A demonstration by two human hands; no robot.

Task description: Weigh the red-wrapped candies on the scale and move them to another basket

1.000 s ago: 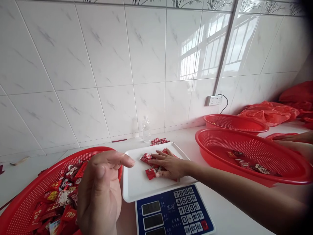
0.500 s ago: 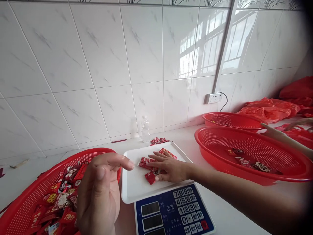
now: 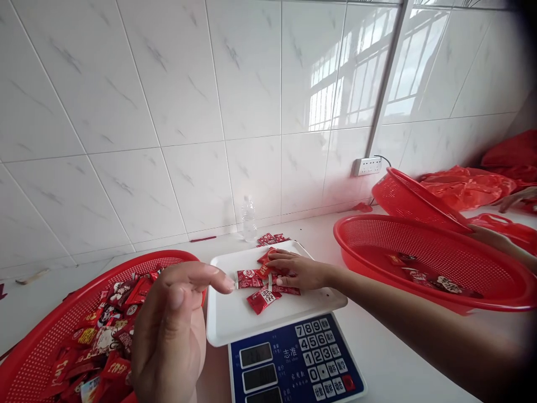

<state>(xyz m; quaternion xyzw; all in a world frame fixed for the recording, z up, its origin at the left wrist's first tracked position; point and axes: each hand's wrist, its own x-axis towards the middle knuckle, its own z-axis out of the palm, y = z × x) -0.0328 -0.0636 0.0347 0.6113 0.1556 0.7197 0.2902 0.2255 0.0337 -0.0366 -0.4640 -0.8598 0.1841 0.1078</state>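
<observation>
My right hand reaches over the white scale tray, palm down, fingers stretched across red candy packets and thumb apart. Its fingertips touch the packets; what is under the palm is hidden. A red packet with white lettering lies just in front of that hand. My left hand is raised between the tray and a red basket of wrapped candies. Its fingers are half bent, thumb and index finger are apart, and nothing shows between them. The scale's blue keypad panel faces me.
On the right stands a red basket with a few packets inside. Behind it another person's hand holds a tilted red basket. A clear bottle and several red packets are near the wall, beside red bags further right.
My right hand has drawn its fingers closer together, and the packets beneath it have shifted. The other person's basket has been lifted and tilted. My left hand has barely moved.
</observation>
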